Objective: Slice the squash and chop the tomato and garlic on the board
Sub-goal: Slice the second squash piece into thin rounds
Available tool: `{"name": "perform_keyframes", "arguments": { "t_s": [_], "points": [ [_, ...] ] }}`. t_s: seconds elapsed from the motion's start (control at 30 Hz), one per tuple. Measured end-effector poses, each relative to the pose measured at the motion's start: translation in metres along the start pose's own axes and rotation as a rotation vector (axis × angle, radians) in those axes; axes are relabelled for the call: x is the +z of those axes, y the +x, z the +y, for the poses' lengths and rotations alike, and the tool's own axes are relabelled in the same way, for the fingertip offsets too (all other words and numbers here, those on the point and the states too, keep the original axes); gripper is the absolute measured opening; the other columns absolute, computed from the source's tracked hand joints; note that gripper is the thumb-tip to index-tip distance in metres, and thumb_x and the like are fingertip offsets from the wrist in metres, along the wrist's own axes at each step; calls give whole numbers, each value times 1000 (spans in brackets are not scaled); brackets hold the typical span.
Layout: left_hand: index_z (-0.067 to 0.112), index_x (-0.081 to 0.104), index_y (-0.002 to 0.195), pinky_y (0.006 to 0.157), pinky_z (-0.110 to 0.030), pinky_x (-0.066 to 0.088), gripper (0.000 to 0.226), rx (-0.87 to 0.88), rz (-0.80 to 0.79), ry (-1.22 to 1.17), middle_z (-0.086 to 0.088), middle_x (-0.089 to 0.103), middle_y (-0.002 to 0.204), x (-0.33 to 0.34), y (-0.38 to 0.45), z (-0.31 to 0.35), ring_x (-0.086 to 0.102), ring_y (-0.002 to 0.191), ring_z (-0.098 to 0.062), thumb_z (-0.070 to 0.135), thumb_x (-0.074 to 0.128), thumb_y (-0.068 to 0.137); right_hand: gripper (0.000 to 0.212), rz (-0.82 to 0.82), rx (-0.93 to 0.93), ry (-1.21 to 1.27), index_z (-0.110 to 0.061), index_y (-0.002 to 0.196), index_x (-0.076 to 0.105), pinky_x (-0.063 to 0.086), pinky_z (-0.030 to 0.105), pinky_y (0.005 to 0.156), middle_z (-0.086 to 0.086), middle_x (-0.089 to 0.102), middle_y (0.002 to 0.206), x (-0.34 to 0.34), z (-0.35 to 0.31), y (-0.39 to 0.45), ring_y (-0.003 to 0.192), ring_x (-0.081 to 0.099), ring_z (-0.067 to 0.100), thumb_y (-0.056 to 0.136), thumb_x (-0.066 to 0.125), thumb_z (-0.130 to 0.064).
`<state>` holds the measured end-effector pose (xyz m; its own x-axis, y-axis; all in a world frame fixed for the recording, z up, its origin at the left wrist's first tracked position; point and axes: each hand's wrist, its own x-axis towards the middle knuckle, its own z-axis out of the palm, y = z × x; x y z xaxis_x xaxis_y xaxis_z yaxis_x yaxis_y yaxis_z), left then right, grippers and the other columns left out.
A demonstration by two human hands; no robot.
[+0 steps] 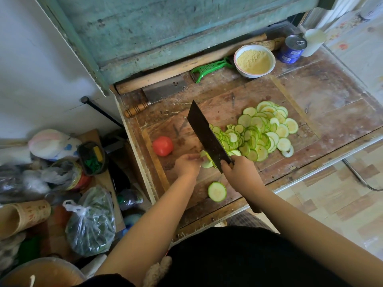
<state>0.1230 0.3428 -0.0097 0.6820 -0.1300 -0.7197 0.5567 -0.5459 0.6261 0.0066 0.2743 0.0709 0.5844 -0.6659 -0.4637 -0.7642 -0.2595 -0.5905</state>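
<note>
Nearest me a cut squash end (217, 191) lies on the board (223, 112), beyond it the left hand (186, 165) pinches the last squash stub (206, 160) against the cleaver (207, 137) gripped by the right hand (238, 170), slicing seemingly nearly finished with slices (261, 133) heaped behind, so the whole tomato (163, 146) probably comes next; I see no garlic.

Pale green squash slices (263, 133), red tomato (163, 146), seemingly black cleaver (205, 135).

Board (223, 108): laid on the table (331, 90).
Tomato (163, 146): set on the board, left.
Squash slices (261, 133): heaped right of the cleaver (207, 137).
</note>
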Motion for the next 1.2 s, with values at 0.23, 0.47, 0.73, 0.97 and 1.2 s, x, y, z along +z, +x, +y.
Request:
{"name": "perform_keyframes", "arguments": {
  "t_s": [0.23,0.47,0.73,0.97,1.2],
  "points": [
    [23,65,69,82,-30,55,22,10,0,-31,-2,72,87,0,1,-2,68,84,-19,18,86,65,26,-16,-2,-36,-6,79,54,32,22,43,0,48,56,3,4,-3,51,45,12,96,48,-25],
    [24,65,69,84,-32,54,21,21,9,-19,-4,73,90,0,0,-2,68,86,-19,20,86,66,26,-24,7,-39,-5,80,54,33,27,47,-1,48,57,4,2,-3,53,46,15,97,47,-24],
    [22,66,71,82,-31,54,19,57,13,2,-5,72,88,1,-1,-3,66,82,-18,21,85,68,32,-76,57,-91,-13,66,43,32,27,50,2,45,61,21,-6,21,61,48,26,96,45,-24],
    [21,66,75,76,-27,53,18,45,26,-27,-4,71,88,0,-2,1,64,79,-16,20,84,69,27,-20,34,-11,-3,93,60,30,25,45,6,54,67,26,-12,30,64,52,26,95,47,-26],
    [26,64,69,87,-33,53,19,54,29,5,-3,73,91,-1,1,-3,68,89,-18,21,83,70,24,-4,-10,-22,-7,80,53,30,24,43,-1,49,56,8,-6,5,52,47,15,96,48,-24]
  ]
}}
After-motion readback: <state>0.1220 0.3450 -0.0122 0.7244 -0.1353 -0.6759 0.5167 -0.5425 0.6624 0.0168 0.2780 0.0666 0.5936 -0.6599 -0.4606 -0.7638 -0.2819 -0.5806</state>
